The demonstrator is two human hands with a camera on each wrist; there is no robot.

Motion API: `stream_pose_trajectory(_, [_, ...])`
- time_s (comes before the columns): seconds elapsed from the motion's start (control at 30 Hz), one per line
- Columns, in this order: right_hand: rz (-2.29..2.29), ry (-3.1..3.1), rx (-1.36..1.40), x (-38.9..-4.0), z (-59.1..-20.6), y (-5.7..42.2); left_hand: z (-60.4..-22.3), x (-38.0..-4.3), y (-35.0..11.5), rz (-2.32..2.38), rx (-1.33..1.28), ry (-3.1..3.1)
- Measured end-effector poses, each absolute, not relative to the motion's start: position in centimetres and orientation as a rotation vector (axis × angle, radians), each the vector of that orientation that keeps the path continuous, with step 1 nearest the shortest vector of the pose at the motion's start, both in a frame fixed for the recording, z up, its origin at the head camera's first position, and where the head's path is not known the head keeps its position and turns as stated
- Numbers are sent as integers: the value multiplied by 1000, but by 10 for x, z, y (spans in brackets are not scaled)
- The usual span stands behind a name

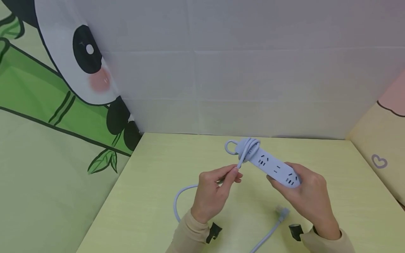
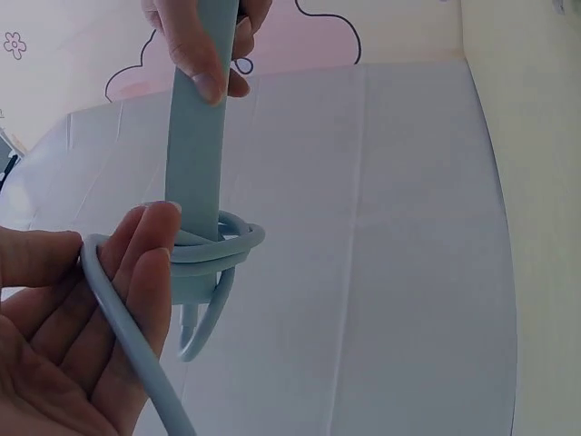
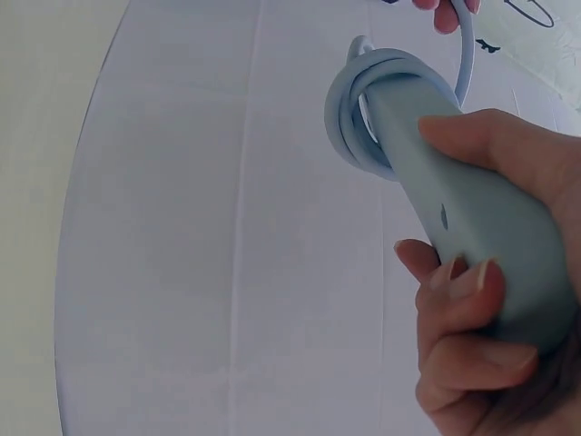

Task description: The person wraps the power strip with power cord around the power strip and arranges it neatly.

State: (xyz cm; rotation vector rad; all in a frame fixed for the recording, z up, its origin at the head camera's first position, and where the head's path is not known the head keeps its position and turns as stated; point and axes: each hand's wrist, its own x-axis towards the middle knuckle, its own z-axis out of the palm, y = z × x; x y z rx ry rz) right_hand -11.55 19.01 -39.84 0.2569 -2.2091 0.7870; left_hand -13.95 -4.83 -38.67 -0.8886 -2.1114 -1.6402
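A white power strip (image 1: 274, 168) is held tilted above the table, its sockets facing the head camera. My right hand (image 1: 311, 191) grips its near right end, thumb on one side and fingers curled round the other, as the right wrist view also shows. Several turns of the strip's own cord (image 1: 250, 149) loop round the far left end. Between thumb and fingertips, my left hand (image 1: 212, 193) pinches the cord close to these turns. From there the cord (image 2: 136, 350) runs across the left palm and hangs down in a loop. The cord's plug (image 1: 283, 213) lies low, between the two forearms.
The pale yellow table (image 1: 152, 196) reaches back to a grey-white wall panel (image 1: 237, 88). A side panel with a panda and bamboo print (image 1: 38, 80) stands at the left, and a cream and pink one (image 1: 379, 140) at the right. Black straps (image 1: 296, 232) show near both wrists.
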Motion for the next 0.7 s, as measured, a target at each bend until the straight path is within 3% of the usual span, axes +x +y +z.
stream_pose_trajectory(0.7, [1014, -2225, 53, -106, -387, 189, -389, -142, -47, -1698, -981, -2168])
